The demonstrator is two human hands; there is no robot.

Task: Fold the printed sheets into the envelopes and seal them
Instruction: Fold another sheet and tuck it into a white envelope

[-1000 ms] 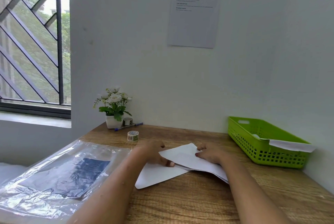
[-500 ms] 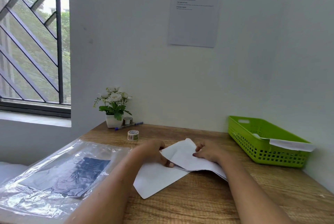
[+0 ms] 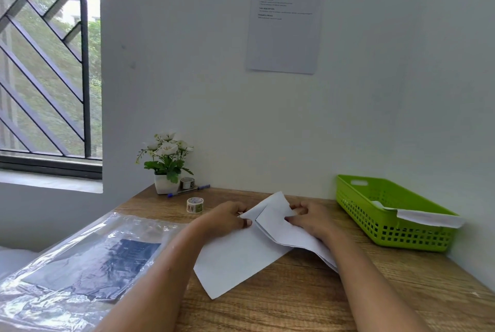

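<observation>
White paper (image 3: 235,259) in layers, creased, far corner raised, pinched by the left hand (image 3: 225,217), gripped by curled fingers of the right hand (image 3: 313,220), two hands in all, two tape rolls (image 3: 195,204) (image 3: 187,183), one basket (image 3: 401,235).

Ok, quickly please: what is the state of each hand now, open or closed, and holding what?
Left hand: closed, pinching the lower white sheet.
Right hand: closed, pinching the folded sheet on top.

left hand (image 3: 225,217) pinches sheet (image 3: 274,215) | right hand (image 3: 312,220) pinches sheet | forearms extended forward
</observation>
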